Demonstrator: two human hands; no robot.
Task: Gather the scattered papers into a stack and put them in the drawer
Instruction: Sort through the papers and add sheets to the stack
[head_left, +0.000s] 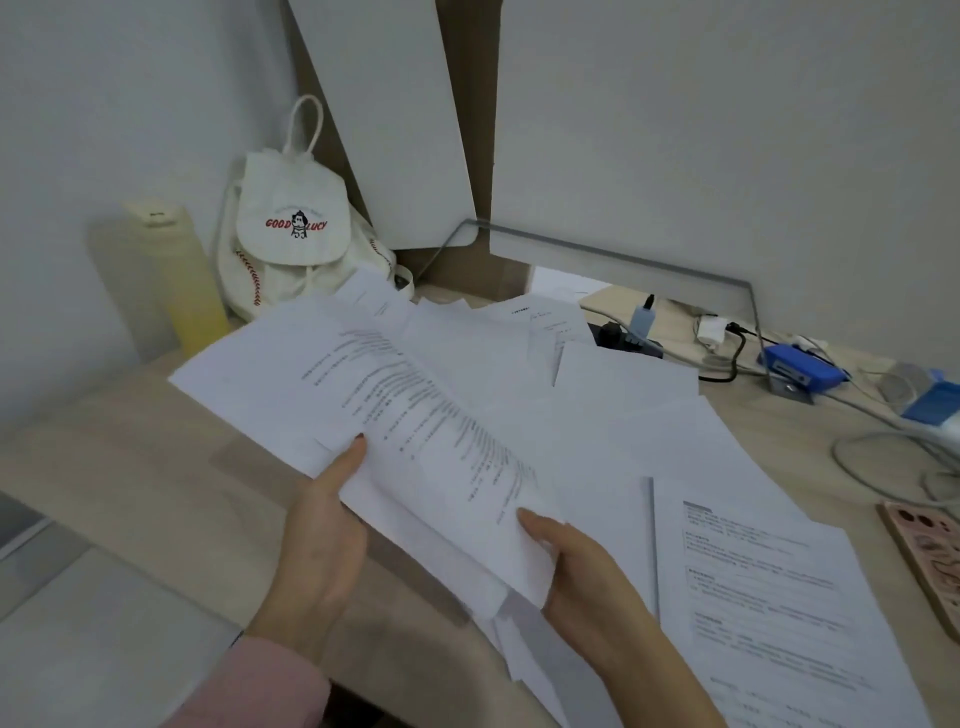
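Both my hands hold a loose bundle of white printed papers (415, 431) slanted above the wooden desk (130, 431). My left hand (322, 535) grips the bundle's near left edge, thumb on top. My right hand (576, 566) grips its near right corner. More white sheets (623, 395) lie spread over the desk behind and to the right. A printed page (769, 597) lies flat at the near right. No drawer is in view.
A white drawstring backpack (291, 228) and a yellow bottle (182, 280) stand at the back left by the wall. Cables, a white plug (711, 330) and a blue box (800, 371) lie at the back right. A wooden board (930, 556) sits at the right edge.
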